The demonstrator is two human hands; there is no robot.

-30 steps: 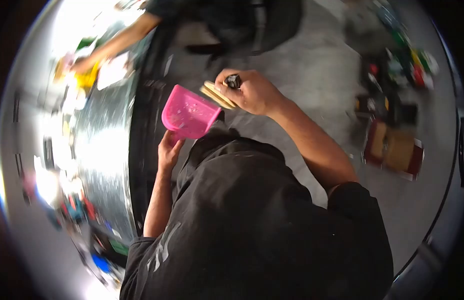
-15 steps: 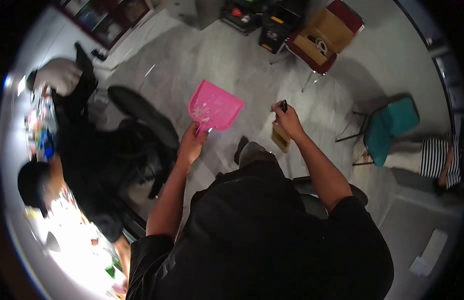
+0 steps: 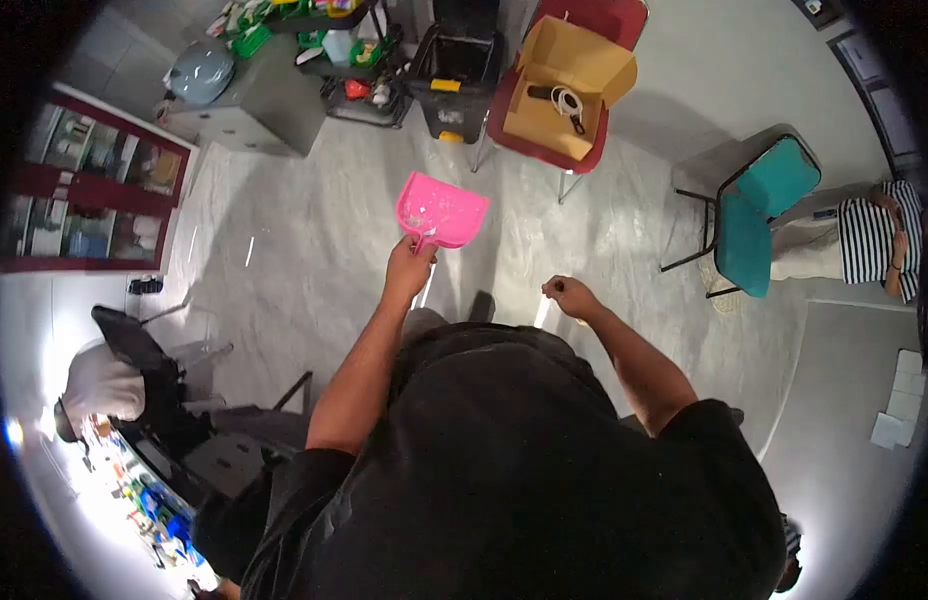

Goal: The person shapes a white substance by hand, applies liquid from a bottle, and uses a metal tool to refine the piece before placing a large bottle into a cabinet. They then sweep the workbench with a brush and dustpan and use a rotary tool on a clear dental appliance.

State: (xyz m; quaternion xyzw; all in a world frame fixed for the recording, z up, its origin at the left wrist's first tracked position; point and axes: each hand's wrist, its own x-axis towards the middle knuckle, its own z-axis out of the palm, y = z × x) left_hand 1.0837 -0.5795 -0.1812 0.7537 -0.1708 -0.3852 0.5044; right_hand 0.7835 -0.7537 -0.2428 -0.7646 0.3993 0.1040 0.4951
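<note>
A pink dustpan (image 3: 456,212) with small pale scraps on it is held out in front of me, tilted a little. My left hand (image 3: 409,268) is closed around its short handle. To the right, my right hand (image 3: 572,298) is closed around the dark handle of a hand brush (image 3: 558,287). Only the handle's end shows clearly in the fist; the tan bristles seen a moment ago are mostly hidden below the hand and forearm. The two hands are apart, both above the grey floor.
Ahead stands a black bin (image 3: 452,110) with yellow latches, beside a red chair (image 3: 499,115) bearing an open cardboard box (image 3: 549,130). A green chair (image 3: 746,245) and a person in stripes (image 3: 869,240) are right. A seated person (image 3: 109,385) and a lit workbench (image 3: 124,490) are left.
My body has moved and turned, bringing the bin and red chair closer and further left in view. The people at the bench have shifted down and left. Both hands keep their hold.
</note>
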